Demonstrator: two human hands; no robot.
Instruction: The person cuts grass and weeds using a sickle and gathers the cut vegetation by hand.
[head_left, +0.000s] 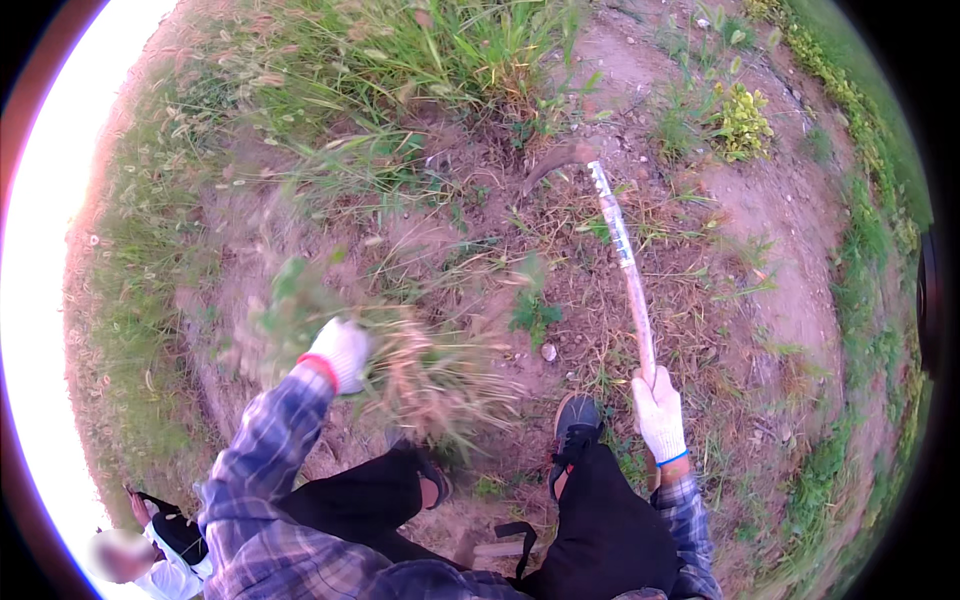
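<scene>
My left hand (341, 355), in a white knit glove with a red cuff, grips a bunch of cut grass (427, 367) with seed heads and stems sticking out on both sides. Motion blurs the bunch. In a white glove with a blue cuff, my right hand (660, 416) is closed around the lower end of a sickle's wooden handle (637, 300). Shiny wrapping covers the upper part of that handle. Its curved, rusty blade (555, 161) points left, close above the soil near the base of a standing grass clump (480, 52).
Tall seeding grass (150, 300) borders the left side. A small leafy weed (535, 313) and a pale stone (549, 352) lie ahead of my shoe (577, 420). Yellow-green foliage (742, 124) grows at the upper right. Another person (169, 544) is at the lower left.
</scene>
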